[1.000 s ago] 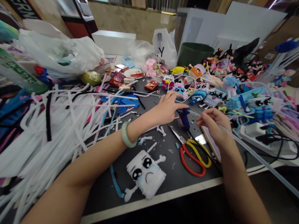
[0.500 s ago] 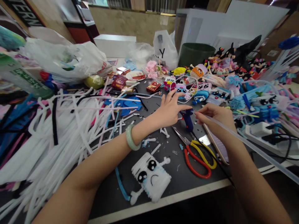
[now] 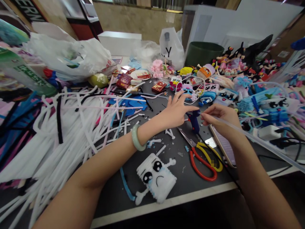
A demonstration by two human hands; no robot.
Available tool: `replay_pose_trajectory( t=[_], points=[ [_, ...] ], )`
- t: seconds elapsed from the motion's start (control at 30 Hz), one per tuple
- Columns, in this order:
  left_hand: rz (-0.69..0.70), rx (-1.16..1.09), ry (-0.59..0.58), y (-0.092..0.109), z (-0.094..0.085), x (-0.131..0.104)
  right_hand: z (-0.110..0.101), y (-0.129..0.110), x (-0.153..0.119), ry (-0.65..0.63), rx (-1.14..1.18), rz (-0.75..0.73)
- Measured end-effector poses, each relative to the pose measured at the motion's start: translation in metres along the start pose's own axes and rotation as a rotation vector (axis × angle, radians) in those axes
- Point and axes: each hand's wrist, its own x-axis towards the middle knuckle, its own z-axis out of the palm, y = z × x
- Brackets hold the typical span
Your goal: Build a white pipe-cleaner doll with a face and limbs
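My left hand (image 3: 177, 111), with a pale green bangle on the wrist, reaches over a dark blue glue gun (image 3: 194, 122), fingers spread and the index fingertip at the gun's top. Just right of it, my right hand (image 3: 220, 119) pinches a long translucent glue stick (image 3: 247, 135) near the gun's rear end. Scissors (image 3: 202, 165) with one red and one yellow handle lie below the hands. A white fuzzy square figure (image 3: 157, 179) with big black eyes and a frown lies near the table's front edge.
White fuzzy stems (image 3: 59, 136) are heaped at left. Plastic bags (image 3: 71, 51), small red boxes (image 3: 159, 86) and a green pot (image 3: 203, 54) stand behind. Fuzzy dolls (image 3: 257, 101) crowd the right. A phone (image 3: 224, 144) and a white power strip (image 3: 267, 133) lie near my right arm.
The whole view has shifted slightly, so things appear a little further right and higher. Both hands keep nearly the same pose around the glue gun.
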Motion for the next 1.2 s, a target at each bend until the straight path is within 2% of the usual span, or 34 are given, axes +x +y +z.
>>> replay_pose_trajectory(
  t=[0.23,0.4,0.67,0.93,1.07,1.2],
  points=[
    [-0.006,0.018,0.012,0.000,0.000,0.001,-0.012,0.002,-0.004,-0.085,0.011,0.049],
    [0.010,0.042,0.038,0.001,0.002,0.002,-0.011,0.012,-0.004,-0.086,-0.249,0.059],
    [0.004,0.050,0.032,0.002,0.000,0.001,0.005,0.023,0.009,-0.115,-0.537,-0.001],
    [0.017,0.062,-0.024,0.003,-0.004,0.000,0.027,0.032,0.021,-0.119,-0.623,-0.049],
    [0.114,0.116,-0.014,0.000,-0.017,0.002,0.030,0.030,0.022,-0.096,-0.597,-0.050],
    [0.188,0.124,0.130,-0.013,-0.050,0.003,0.020,0.025,0.020,-0.034,-0.514,-0.057]
  ],
)
